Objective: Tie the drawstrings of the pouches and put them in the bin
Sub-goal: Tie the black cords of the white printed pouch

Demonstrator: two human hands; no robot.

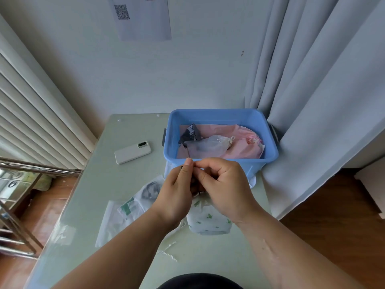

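At left, limp printed pouches [129,205] lie flat on the glossy table [129,130], seemingly untied; the left hand [177,190] and right hand [223,188] meet, fingers curled, pinching the gathered neck of a soft cactus-print pouch [208,221], its drawstring hidden between them; behind, the rigid blue plastic bin [250,160] already holds three finished pouches [208,146], pink, gauzy white and dark; roughly midway, I judge.

Left hand [177,197] and right hand [226,189] together, both pinching a dark drawstring [193,181] (mostly hidden by fingers) above a white green-print pouch [208,221] on the table [93,195]. Blue bin [229,160] just behind holds a pink pouch [245,142], a translucent pouch [206,147] and a dark printed pouch [191,132]. White phone [132,152] left of bin.
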